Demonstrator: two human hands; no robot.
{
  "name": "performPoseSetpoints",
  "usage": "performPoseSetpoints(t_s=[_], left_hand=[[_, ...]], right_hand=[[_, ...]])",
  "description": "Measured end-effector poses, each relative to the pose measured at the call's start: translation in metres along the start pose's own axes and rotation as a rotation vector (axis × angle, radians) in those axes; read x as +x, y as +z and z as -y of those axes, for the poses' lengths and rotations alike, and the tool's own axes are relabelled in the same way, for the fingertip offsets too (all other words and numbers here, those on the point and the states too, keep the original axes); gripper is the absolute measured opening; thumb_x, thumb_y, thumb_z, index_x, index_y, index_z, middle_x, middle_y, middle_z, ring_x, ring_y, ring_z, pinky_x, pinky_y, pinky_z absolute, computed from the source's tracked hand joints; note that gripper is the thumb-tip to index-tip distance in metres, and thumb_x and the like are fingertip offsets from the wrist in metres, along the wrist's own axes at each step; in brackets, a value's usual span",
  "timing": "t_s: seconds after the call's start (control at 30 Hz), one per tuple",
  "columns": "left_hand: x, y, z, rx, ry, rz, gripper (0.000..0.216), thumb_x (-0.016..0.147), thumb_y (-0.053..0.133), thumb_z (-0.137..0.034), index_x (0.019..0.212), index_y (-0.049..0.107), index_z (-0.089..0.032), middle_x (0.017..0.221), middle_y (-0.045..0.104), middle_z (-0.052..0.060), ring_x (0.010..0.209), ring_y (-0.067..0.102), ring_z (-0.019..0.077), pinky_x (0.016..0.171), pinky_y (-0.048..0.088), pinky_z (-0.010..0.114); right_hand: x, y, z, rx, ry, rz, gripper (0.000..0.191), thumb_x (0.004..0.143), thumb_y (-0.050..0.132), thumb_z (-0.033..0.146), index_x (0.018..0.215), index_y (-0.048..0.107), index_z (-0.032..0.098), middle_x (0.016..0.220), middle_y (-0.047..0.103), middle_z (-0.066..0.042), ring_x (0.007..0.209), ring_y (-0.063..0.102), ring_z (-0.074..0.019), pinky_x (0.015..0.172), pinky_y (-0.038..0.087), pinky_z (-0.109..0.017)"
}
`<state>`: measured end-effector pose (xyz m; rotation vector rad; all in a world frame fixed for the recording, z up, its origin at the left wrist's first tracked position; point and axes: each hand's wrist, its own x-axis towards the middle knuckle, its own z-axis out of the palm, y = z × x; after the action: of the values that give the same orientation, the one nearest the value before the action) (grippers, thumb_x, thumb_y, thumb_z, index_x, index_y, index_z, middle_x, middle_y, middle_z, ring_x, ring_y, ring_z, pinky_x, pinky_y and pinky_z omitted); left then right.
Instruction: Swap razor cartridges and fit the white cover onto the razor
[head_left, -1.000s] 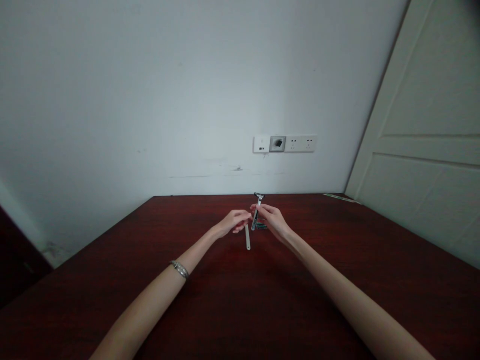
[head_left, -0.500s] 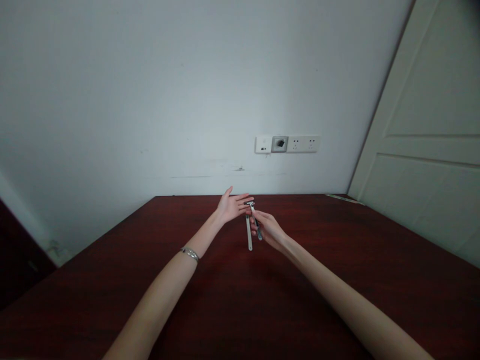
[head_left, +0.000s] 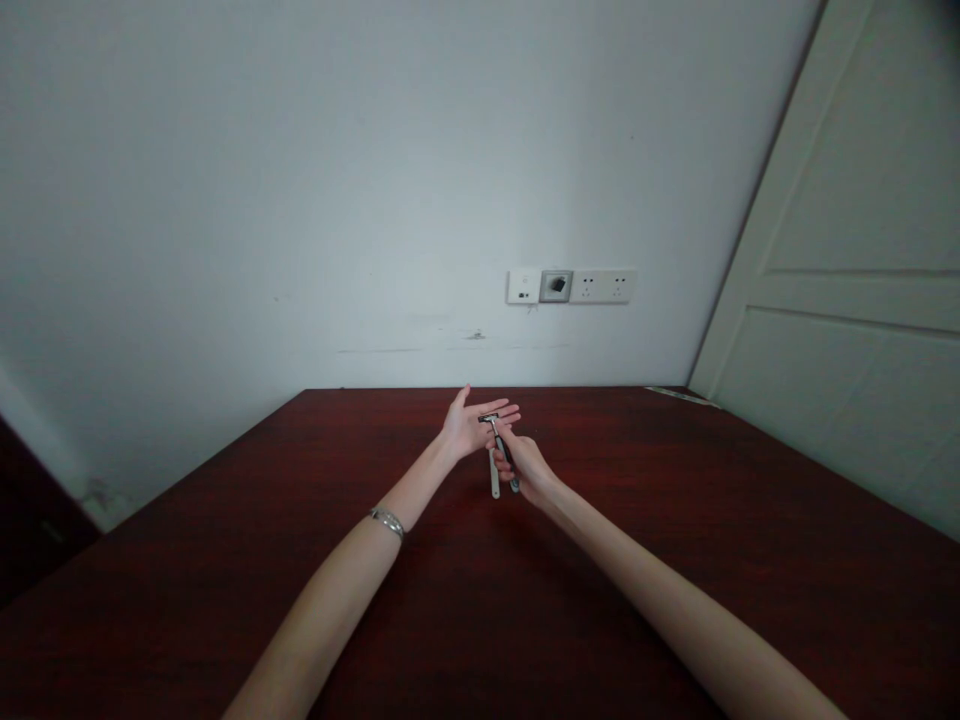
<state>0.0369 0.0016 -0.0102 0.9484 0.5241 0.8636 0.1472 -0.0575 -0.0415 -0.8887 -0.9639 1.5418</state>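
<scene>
Razor [head_left: 496,432] gripped in right hand [head_left: 521,468], head resting on flat-open left hand [head_left: 472,424].

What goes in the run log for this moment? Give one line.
right hand: grips razor | left hand: open, palm up, razor head at palm | white strip: on table

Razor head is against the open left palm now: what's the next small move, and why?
Probably lift the razor slightly off the left hand. The right hand grips its handle, the head rests on the flat open palm, and a pale strip lies on the table just below.
</scene>
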Motion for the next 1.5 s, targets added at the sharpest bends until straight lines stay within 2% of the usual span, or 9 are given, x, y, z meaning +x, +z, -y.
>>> performPoseSetpoints(t_s=[0.43, 0.7, 0.9, 1.5], left_hand=[[0.010, -0.007, 0.013, -0.340, -0.001, 0.031, 0.072, 0.086, 0.026, -0.054, 0.123, 0.042, 0.006, 0.116, 0.054, 0.029, 0.108, 0.055, 0.0333, 0.087, 0.045, 0.040], [0.012, -0.004, 0.016, -0.377, 0.023, -0.018, 0.068, 0.087, 0.027, -0.049, 0.123, 0.042, 0.007, 0.113, 0.055, 0.030, 0.105, 0.057, 0.0324, 0.084, 0.049, 0.038], [0.012, -0.002, 0.016, -0.392, 0.031, -0.008, 0.066, 0.088, 0.026, -0.046, 0.123, 0.041, 0.008, 0.112, 0.056, 0.030, 0.105, 0.057, 0.0314, 0.085, 0.049, 0.038], [0.013, -0.002, 0.017, -0.379, 0.012, -0.061, 0.066, 0.088, 0.026, -0.045, 0.121, 0.044, 0.009, 0.106, 0.059, 0.030, 0.101, 0.060, 0.0301, 0.083, 0.050, 0.036]], right_hand=[[-0.002, 0.009, -0.014, -0.001, -0.086, -0.147, 0.044, 0.065, 0.064, 0.055, 0.060, 0.050, 0.013, 0.046, 0.038, 0.007, 0.034, 0.028, -0.0001, 0.029, 0.016, -0.012], [0.001, 0.008, -0.018, 0.038, -0.063, -0.162, 0.042, 0.064, 0.066, 0.053, 0.061, 0.051, 0.014, 0.045, 0.038, 0.007, 0.033, 0.028, 0.0000, 0.028, 0.016, -0.012], [0.000, 0.010, -0.018, 0.020, -0.055, -0.163, 0.042, 0.064, 0.067, 0.052, 0.059, 0.051, 0.013, 0.045, 0.038, 0.007, 0.033, 0.028, 0.0001, 0.028, 0.016, -0.011], [0.001, 0.007, -0.018, -0.029, -0.071, -0.179, 0.042, 0.064, 0.067, 0.051, 0.055, 0.051, 0.013, 0.042, 0.039, 0.006, 0.032, 0.028, -0.0008, 0.026, 0.016, -0.013]])
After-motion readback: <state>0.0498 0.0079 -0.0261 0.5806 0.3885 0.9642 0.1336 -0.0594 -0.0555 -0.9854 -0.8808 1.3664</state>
